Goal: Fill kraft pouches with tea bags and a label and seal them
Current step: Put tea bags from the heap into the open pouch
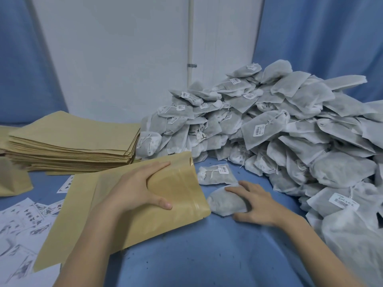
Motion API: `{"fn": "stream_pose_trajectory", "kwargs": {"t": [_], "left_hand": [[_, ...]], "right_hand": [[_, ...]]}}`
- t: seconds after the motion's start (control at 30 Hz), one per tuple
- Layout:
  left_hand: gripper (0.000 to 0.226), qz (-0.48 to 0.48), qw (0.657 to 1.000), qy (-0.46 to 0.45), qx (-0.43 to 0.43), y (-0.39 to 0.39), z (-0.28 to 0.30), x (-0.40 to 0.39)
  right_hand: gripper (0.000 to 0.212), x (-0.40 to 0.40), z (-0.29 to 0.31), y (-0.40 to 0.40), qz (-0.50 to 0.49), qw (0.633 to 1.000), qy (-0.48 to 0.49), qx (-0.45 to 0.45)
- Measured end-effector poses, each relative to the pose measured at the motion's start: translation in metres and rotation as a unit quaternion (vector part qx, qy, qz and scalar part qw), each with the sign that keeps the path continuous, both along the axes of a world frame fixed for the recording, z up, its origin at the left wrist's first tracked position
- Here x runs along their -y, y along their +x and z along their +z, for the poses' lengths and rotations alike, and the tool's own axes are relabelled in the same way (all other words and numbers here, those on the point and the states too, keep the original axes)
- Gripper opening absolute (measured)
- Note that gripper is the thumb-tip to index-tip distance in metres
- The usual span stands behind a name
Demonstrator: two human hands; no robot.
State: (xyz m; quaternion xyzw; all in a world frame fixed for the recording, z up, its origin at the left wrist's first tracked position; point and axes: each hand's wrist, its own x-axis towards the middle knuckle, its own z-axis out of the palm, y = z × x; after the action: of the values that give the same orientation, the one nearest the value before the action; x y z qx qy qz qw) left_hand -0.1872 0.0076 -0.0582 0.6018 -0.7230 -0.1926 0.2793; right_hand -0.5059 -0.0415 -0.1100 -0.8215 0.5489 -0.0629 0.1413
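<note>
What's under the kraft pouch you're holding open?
Printed label sheets stick out from under the kraft pouch at its left edge, on the blue cloth. Whatever lies beneath its middle is covered.

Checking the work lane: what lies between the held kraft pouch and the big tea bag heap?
Head view: two loose tea bags on blue cloth; right hand grips the nearer.

pouch (132, 206): flat kraft, mouth beside left fingers (157, 166)
tea bag (227, 203): grey-white, under right fingers (238, 190)
second tea bag (216, 175): tagged, just beyond fingers
labels (20, 228): printed, scattered left of pouch
</note>
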Motion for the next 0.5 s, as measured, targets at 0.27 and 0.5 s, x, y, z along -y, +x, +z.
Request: {"fn": "stream_pose_trajectory", "kwargs": {"t": [0.27, 0.5], "left_hand": [[0.108, 0.014, 1.000, 0.009, 0.026, 0.000, -0.001, -0.001], [0.106, 0.009, 1.000, 0.005, -0.009, 0.000, 0.001, -0.002]], "right_hand": [[0.034, -0.007, 0.013, 0.002, -0.026, 0.931, -0.213, 0.294], [0.032, -0.012, 0.035, 0.048, -0.020, 0.880, -0.291, 0.374]]}}
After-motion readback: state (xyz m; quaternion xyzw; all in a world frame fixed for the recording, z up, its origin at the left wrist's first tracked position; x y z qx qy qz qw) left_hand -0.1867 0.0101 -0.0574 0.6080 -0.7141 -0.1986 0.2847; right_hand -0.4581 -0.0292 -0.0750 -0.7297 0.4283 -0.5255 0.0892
